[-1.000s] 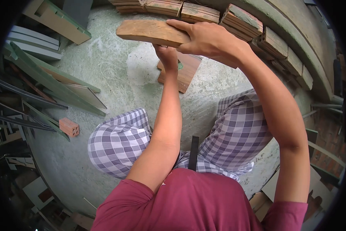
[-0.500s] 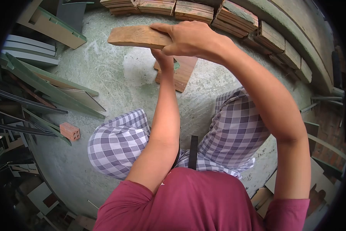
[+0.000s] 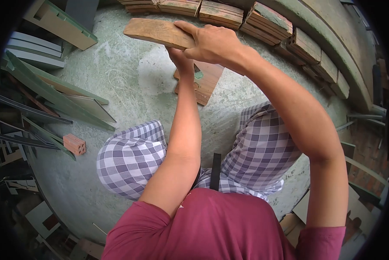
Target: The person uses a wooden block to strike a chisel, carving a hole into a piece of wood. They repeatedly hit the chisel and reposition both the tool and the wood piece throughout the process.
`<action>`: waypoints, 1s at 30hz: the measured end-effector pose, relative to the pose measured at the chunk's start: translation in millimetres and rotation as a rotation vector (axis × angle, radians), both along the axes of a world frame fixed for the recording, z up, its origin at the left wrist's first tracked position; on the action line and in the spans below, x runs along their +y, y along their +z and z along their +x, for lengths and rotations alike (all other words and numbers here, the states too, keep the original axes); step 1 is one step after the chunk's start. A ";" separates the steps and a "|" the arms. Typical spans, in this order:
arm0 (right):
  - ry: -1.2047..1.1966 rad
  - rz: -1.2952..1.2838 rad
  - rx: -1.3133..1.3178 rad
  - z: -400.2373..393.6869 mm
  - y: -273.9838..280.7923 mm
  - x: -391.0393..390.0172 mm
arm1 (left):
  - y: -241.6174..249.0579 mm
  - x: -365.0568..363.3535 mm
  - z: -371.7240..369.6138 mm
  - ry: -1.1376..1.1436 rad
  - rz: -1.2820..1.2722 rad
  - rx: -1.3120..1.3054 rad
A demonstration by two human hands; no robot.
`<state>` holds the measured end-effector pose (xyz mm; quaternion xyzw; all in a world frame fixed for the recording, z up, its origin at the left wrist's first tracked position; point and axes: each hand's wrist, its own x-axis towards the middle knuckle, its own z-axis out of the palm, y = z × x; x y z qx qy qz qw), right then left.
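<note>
**Both hands on a worn plank, held up over the concrete floor**

I hold a weathered brown wooden plank (image 3: 157, 33) out in front of me, raised well above the pale green concrete floor (image 3: 129, 82). My right hand (image 3: 209, 43) lies over the top of the plank at its right end, the fingers (image 3: 186, 29) wrapped across the upper face and clamped on the wood. My left hand (image 3: 179, 58) comes up from underneath that same end; its fingers are hidden behind the plank and my right hand, so I cannot tell exactly how they close, only that the hand presses against the underside. The plank's free end points left, tilted slightly upward and away from me.

Directly below the plank, flat on the floor, lies a reddish-brown rectangular wooden board with a green patch (image 3: 203, 80). Beyond the plank, a curved row of stacked brown wooden blocks (image 3: 263, 24) runs along the base of a grey-green concrete ledge (image 3: 333, 30). Well to the left of the plank, long green and grey painted boards (image 3: 51, 93) lie heaped together, and nearer to me than the plank, just beside that heap, a small orange hollow clay brick (image 3: 74, 144) sits on the floor.

Under the plank and closer to me are my knees in purple-and-white checked trousers (image 3: 131, 158), spread apart, and my dark red shirt (image 3: 220, 225) fills the bottom of the view.
</note>
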<state>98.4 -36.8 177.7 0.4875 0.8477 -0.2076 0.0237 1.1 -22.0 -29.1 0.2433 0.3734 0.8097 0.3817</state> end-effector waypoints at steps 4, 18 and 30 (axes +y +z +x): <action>-0.006 0.075 0.145 6.0 1.6 10.2 | -5.5 -0.8 -7.1 0.284 -0.341 0.578; -0.061 0.052 0.186 26.4 -5.2 23.1 | -41.6 20.4 -73.2 0.471 -0.855 -0.319; -0.053 0.019 0.280 24.5 6.7 24.1 | -0.6 10.4 -20.3 0.448 -0.603 0.417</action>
